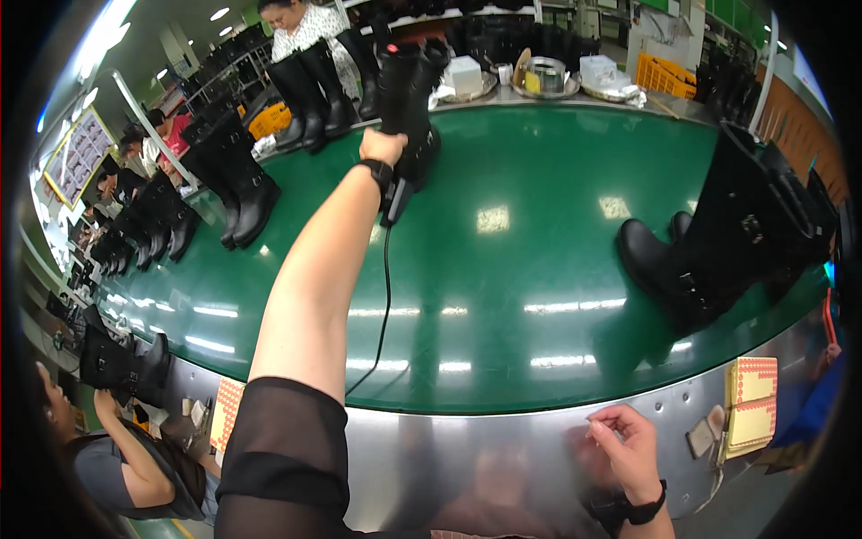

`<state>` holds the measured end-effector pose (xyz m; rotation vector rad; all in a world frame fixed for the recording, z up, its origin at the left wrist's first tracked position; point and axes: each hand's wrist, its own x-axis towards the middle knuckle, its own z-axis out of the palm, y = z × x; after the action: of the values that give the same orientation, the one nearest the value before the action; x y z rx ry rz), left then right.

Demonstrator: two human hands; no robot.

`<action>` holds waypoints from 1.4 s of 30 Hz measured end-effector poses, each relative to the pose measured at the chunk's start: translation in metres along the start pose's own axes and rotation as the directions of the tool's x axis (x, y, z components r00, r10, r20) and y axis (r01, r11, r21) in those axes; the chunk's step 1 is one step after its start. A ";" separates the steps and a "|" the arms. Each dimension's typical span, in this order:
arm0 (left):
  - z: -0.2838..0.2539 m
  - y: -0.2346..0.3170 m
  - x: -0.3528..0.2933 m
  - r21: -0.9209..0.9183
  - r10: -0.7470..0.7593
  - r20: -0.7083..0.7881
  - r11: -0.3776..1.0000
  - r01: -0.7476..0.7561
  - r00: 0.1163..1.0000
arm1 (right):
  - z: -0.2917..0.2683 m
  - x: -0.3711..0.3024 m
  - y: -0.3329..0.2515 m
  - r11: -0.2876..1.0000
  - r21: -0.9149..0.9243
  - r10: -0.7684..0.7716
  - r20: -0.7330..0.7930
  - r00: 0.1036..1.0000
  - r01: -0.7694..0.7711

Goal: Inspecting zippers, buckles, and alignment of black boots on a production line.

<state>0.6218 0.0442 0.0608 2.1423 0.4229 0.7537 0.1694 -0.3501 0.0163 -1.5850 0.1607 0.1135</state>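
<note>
My left arm stretches far across the green table [503,296]. At its end, my left hand [384,146] is closed on a tall black boot [411,117], which stands upright by the far edge beside others. A black piece with a cord [399,205] hangs by the left wrist, below that boot; the cord runs back toward me. My right hand [624,442] is over the metal edge strip [530,449] at the near side. Its thumb and forefinger are pinched together; whatever lies between them is too small to make out.
A pair of black buckled boots [727,234] stands at the right. More boots [242,180] line the left side. Yellow and red cards [752,404] lie at the near right. Far back are a metal pot [544,76] and a yellow crate [666,75]. A co-worker [126,467] handles a boot at lower left.
</note>
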 end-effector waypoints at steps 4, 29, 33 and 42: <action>-0.073 0.045 -0.083 -0.017 -0.048 0.161 0.999 0.051 0.986 | -0.004 -0.002 0.010 0.999 0.044 0.002 0.088 0.996 -0.006; -0.376 -0.025 -0.440 -0.259 -0.337 0.792 0.570 0.780 0.509 | -0.111 -0.184 -0.217 0.534 -0.701 -0.739 -0.116 0.663 0.472; -0.363 -0.058 -0.434 -0.261 -0.348 0.815 0.492 0.830 0.463 | -0.122 -0.141 -0.251 0.457 -0.800 -0.792 -0.167 0.587 0.388; -0.356 -0.108 -0.432 -0.327 -0.370 0.834 0.266 0.907 0.409 | -0.195 0.085 -0.211 0.212 -0.977 -0.835 -0.162 0.526 0.037</action>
<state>0.0580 0.0923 -0.0083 0.9980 0.5075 -0.3441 0.2841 -0.5439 0.2132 -2.7069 0.1590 -1.2241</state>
